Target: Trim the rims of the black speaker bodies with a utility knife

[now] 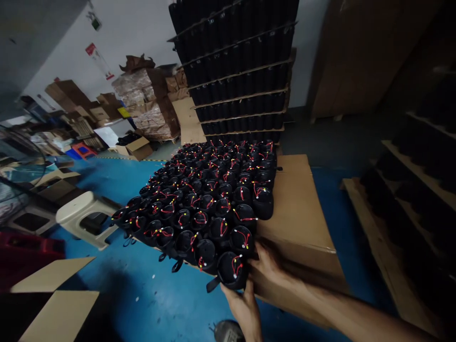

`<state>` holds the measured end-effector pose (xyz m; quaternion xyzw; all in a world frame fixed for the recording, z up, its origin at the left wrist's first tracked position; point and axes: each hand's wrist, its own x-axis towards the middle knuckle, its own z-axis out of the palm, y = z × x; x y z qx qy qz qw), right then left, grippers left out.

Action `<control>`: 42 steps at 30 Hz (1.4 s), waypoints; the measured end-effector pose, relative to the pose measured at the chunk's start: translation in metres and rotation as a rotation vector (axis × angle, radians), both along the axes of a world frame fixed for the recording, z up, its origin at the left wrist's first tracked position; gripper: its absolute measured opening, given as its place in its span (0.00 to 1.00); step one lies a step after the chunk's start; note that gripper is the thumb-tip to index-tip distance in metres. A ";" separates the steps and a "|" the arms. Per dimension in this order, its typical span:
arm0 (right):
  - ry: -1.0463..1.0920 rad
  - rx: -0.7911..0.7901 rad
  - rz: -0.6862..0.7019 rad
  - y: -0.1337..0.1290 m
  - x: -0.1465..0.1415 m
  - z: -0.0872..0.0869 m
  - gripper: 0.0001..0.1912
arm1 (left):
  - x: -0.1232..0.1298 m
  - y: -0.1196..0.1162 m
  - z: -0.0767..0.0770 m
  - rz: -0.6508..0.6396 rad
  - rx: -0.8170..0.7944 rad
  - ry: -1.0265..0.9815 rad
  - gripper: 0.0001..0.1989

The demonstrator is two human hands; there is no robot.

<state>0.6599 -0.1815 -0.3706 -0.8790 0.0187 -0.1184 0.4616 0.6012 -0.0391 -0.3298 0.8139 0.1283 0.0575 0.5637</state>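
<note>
Rows of black round cups (199, 219) with red wires and small white and yellow connectors stand close together on brown cardboard. The nearest black cup (231, 270) is at the front corner, a dark strap hanging at its left. My left hand (244, 304) holds this cup from below and in front, its fingertips partly hidden by it. At the cup's right side is my right hand (265, 263), its fingers against the cups there; the fingertips are partly hidden.
Cardboard (295, 204) extends right of the cups. Behind rises a tall layered stack (238, 71) of black items. A beige stool (85, 213) and an open carton (53, 294) are left. More pallet stacks (381, 237) stand right.
</note>
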 end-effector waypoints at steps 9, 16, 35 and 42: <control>-0.015 -0.060 -0.016 -0.002 0.000 0.027 0.32 | 0.005 0.003 0.007 0.035 -0.005 0.065 0.29; -0.185 -0.278 0.158 -0.034 0.001 0.101 0.37 | 0.006 0.002 -0.002 0.049 -0.062 0.065 0.32; -0.180 -0.503 0.379 -0.050 0.021 0.119 0.27 | 0.008 0.006 -0.014 -0.072 -0.282 -0.024 0.40; -0.209 -0.517 0.375 -0.051 0.020 0.118 0.28 | 0.007 0.005 -0.014 -0.086 -0.248 -0.051 0.40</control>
